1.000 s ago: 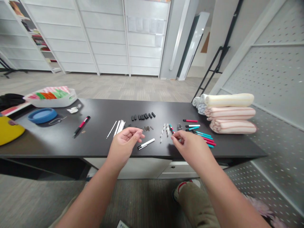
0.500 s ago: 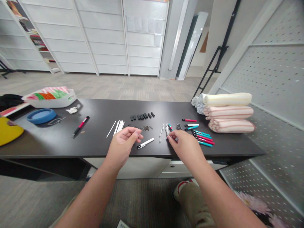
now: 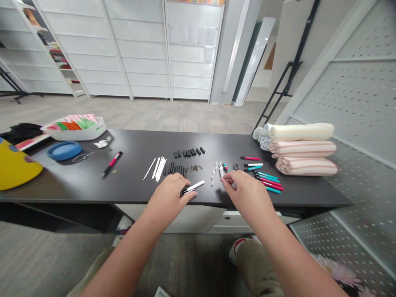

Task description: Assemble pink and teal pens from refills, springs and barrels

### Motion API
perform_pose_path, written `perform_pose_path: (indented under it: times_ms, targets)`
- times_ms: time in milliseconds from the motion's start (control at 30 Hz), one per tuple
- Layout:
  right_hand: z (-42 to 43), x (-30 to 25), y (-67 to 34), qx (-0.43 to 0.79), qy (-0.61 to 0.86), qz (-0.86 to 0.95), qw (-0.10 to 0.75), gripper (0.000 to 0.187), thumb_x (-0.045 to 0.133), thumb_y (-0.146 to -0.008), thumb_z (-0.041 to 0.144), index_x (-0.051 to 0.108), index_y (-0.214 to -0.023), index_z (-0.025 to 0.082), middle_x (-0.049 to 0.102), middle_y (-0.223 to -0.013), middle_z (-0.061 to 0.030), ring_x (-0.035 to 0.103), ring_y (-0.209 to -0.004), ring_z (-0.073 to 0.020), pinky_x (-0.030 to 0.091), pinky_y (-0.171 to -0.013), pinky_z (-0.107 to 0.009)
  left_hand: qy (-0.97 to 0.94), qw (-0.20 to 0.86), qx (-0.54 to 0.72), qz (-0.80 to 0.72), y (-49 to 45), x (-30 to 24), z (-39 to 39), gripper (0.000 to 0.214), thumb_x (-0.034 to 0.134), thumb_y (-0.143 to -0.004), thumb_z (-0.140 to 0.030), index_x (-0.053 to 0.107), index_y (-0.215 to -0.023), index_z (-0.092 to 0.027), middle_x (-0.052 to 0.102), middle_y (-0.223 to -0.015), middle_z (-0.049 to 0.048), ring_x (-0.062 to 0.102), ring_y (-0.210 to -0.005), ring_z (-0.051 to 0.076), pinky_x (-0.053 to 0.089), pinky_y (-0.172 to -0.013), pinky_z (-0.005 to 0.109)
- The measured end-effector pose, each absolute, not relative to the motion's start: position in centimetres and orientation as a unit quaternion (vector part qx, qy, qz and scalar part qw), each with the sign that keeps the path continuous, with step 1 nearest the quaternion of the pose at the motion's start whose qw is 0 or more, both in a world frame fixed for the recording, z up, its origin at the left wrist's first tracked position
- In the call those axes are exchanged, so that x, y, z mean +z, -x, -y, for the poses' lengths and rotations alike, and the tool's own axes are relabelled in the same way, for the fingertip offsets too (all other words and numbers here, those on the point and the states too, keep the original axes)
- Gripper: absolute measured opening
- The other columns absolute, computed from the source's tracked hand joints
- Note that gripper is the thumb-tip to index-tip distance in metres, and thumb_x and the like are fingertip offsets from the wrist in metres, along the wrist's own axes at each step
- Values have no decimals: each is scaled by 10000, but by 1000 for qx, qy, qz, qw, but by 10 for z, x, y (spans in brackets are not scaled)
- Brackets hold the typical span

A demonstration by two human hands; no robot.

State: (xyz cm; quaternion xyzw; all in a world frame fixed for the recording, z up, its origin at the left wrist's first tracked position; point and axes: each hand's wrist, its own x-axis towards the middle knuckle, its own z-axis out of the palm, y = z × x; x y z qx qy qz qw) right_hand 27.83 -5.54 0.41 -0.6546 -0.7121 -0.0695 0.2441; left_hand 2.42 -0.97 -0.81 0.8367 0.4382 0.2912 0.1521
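Note:
My left hand (image 3: 173,190) is low over the table's front edge, thumb and fingers apart on either side of a white pen barrel (image 3: 197,185) with a black end, which lies on the tabletop. My right hand (image 3: 244,187) is closed in a pinch at the near end of a row of small clear plastic pen parts (image 3: 221,168); what the fingertips hold is hidden. Another line of small clear parts (image 3: 213,173) lies just left of it. Beyond my left hand are white refill sticks (image 3: 159,168), black tubes (image 3: 177,169), small springs (image 3: 194,168) and short black grips (image 3: 189,152).
Red, teal and white pen barrels (image 3: 268,180) lie to the right, below rolled towels (image 3: 305,148). Small dark metallic pieces (image 3: 236,166) sit nearby. At left are a red-and-black pen (image 3: 111,164), a blue round lid (image 3: 64,151), a white basket (image 3: 100,128) and a yellow object (image 3: 18,169).
My left hand has turned palm down and moved right and down, its fingers now around the white pen barrel. My right hand stays pinched at the clear parts. The view has shifted slightly.

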Motion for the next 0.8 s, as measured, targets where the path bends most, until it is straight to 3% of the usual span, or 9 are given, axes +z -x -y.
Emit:
perform_pose_path:
  times_ms: [133,300,467,633,800]
  targets:
    - [64,11,-258,-61,550,791,261,133,594,-1037,262,719,-1045,218,720,-986,-66,679,-915,-222,518,-830,-339,-874,133,249,-396,-17,-9,6,141,642,-990,-296,722,-941,-190,699,-973,87,635,-945,245,491,-857,378]
    - [61,5,-243,-50,511,817,264,275,634,-1019,254,681,-1288,216,719,-1207,-117,675,-1077,-263,556,-946,-412,-893,109,282,-333,-11,-4,7,131,579,-1030,-274,687,-1025,-201,698,-1035,83,633,-994,241,497,-896,381]
    - [58,1,-241,2,494,826,270,174,607,-1042,254,719,-1165,202,764,-1006,-74,699,-953,-230,554,-875,-354,-880,88,350,-308,-15,-5,15,169,541,-1048,-245,688,-1124,-210,711,-1117,97,655,-1086,234,495,-997,368]
    - [55,20,-264,-2,506,802,318,200,563,-1063,281,720,-1162,206,754,-1064,-75,688,-993,-216,520,-922,-330,-851,92,391,-337,-17,-10,11,256,593,-1020,-249,657,-1265,-216,695,-1201,120,648,-1151,254,490,-1035,384]
    - [34,33,-339,-94,611,721,313,278,523,-1052,333,759,-1114,199,727,-1052,-110,684,-991,-258,513,-900,-364,-842,86,384,-370,-12,-13,4,180,569,-1017,-259,696,-1133,-206,722,-1083,113,671,-1023,247,505,-951,367]
